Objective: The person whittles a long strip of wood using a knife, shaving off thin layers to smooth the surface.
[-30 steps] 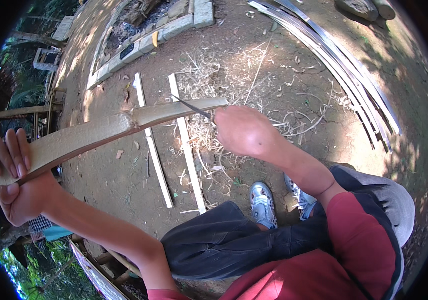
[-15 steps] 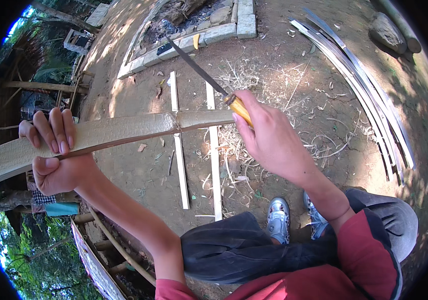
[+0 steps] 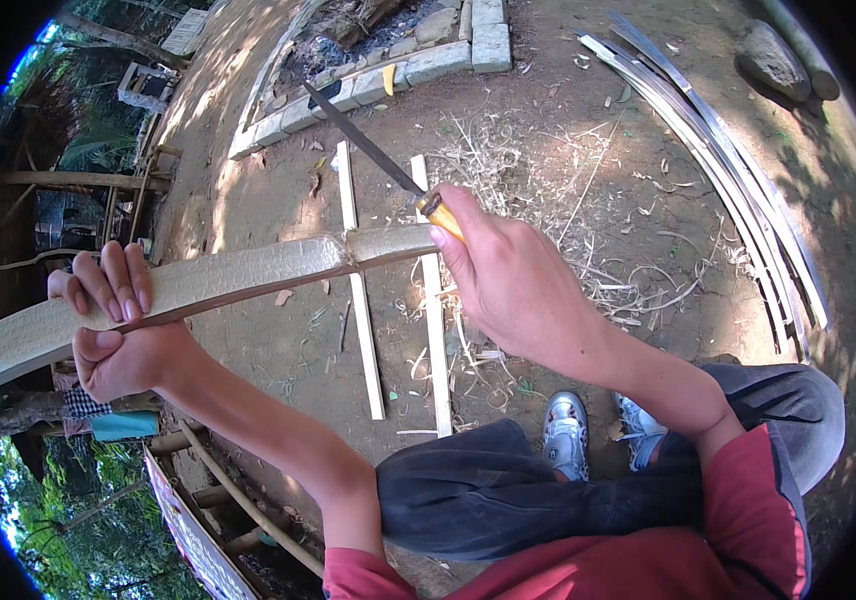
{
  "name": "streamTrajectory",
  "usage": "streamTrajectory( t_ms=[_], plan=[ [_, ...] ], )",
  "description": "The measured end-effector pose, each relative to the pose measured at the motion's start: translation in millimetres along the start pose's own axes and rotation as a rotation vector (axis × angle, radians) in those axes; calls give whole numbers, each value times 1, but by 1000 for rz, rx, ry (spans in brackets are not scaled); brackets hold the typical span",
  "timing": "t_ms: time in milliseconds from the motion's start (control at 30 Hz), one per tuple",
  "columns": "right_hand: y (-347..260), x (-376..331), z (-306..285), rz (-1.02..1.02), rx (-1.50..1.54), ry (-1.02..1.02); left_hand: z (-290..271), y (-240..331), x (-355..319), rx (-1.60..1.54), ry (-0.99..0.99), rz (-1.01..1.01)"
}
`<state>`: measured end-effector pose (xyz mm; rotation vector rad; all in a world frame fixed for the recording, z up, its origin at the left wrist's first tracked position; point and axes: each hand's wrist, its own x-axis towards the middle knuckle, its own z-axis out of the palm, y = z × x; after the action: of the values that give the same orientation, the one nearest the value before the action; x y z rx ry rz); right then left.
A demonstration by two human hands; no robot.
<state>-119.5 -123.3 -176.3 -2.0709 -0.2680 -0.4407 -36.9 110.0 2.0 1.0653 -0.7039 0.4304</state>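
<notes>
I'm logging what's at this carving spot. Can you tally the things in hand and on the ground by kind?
Knife, held in the right hand: 1
Long split pale pole, gripped by the left hand: 1
Straight pale slats on the ground: 2
Bundle of thin curved strips: 1
Shoes: 2
Total: 7
</notes>
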Motion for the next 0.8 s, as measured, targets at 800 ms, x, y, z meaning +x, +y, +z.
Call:
streamTrajectory(
  t_ms=[800],
  plan=[
    [29, -27, 15, 180, -237, -212, 42, -2, -7, 22, -36, -6]
  ],
)
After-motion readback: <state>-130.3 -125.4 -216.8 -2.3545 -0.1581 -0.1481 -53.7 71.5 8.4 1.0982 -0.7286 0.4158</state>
